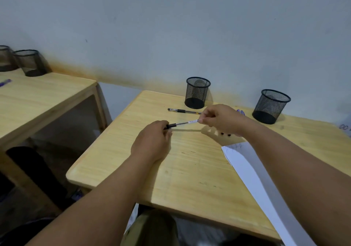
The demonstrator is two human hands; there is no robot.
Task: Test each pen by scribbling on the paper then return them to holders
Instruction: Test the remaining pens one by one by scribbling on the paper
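Observation:
A clear pen with a black grip [182,123] is held level above the wooden table [190,169], between both hands. My left hand [152,141] pinches its black end, which may be the cap. My right hand [221,119] grips its other end. A second black pen [183,111] lies on the table behind the hands. Two black mesh holders stand at the back: one [197,93] in the middle, one [270,106] to the right; no pens show in them. A white paper [252,171] with faint scribbles lies under my right forearm.
A second wooden table [38,101] stands to the left with two more mesh holders [30,62] and a purple pen [5,83] on it. A purple object [240,111] peeks out behind my right hand. A grey wall runs along the back edge.

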